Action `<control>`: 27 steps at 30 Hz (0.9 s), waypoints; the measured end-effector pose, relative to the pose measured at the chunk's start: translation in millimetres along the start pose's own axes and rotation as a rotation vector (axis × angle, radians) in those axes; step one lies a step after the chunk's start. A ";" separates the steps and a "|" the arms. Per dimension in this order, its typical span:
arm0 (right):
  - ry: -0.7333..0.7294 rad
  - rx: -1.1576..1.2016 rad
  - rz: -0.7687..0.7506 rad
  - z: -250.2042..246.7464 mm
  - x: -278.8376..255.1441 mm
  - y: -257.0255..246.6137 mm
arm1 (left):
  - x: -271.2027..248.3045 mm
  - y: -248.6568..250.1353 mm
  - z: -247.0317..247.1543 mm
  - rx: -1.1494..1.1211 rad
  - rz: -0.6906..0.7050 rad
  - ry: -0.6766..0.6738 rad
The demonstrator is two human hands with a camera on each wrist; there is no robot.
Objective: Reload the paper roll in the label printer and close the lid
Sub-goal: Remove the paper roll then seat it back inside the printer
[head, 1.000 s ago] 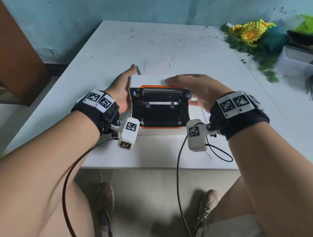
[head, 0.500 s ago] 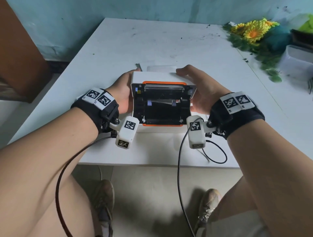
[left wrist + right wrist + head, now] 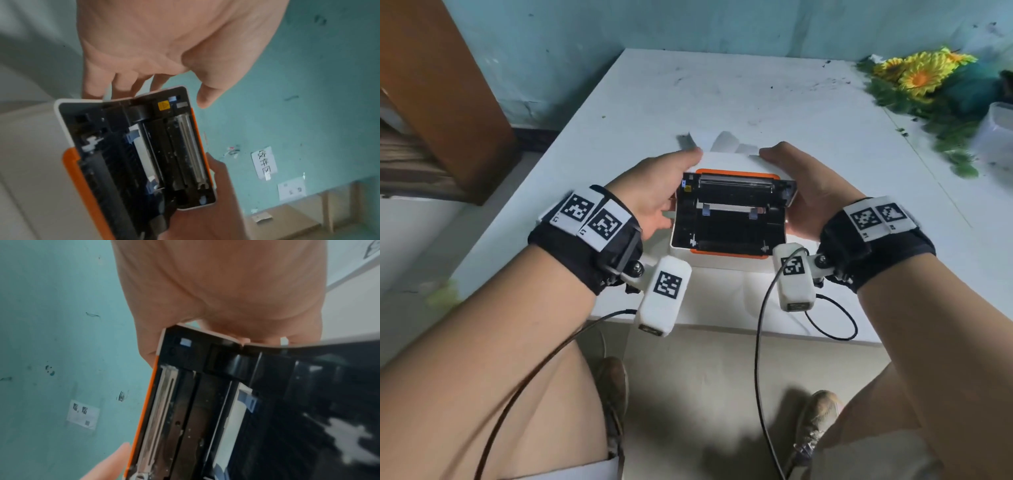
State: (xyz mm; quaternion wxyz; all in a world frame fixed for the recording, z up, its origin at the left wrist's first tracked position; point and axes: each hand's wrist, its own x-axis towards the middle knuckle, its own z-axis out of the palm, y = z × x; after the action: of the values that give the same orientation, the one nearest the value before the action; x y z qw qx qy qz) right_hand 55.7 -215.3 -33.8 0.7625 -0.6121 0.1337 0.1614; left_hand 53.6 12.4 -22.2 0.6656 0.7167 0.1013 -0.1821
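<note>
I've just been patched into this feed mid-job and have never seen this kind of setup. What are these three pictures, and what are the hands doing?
No robot here: a person wears one camera on the head and one on each wrist. The white blocks with black-and-white square markers are those wrist cameras.

The head view looks down at a white table. On it stands a small white label printer with orange trim, its lid raised so the black inside shows. The left hand and right hand hold it from either side, with the fingers reaching behind the lid. White paper lies on the table just behind the printer. Artificial yellow flowers lie at the far right.

The two wrist views look along each palm into the open printer; a white strip crosses the paper bay there. The lid is not yet closed.
</note>
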 end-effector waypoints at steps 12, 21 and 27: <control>0.105 0.000 -0.074 -3.6 5.8 2.1 | 25.0 2.6 17.9 -0.201 0.056 -0.016; 0.106 0.092 -0.080 -6.0 21.1 -7.5 | 48.4 -1.4 28.1 -0.132 0.180 0.088; 0.167 0.027 -0.087 -7.0 27.7 -8.1 | 59.1 -8.4 34.4 -0.005 0.257 0.158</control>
State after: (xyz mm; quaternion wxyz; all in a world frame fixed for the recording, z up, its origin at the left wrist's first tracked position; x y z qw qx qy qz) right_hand 84.3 -221.5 -39.2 0.7630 -0.6184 0.1724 0.0747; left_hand 99.9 -26.7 -55.0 0.6750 0.7342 0.0614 -0.0380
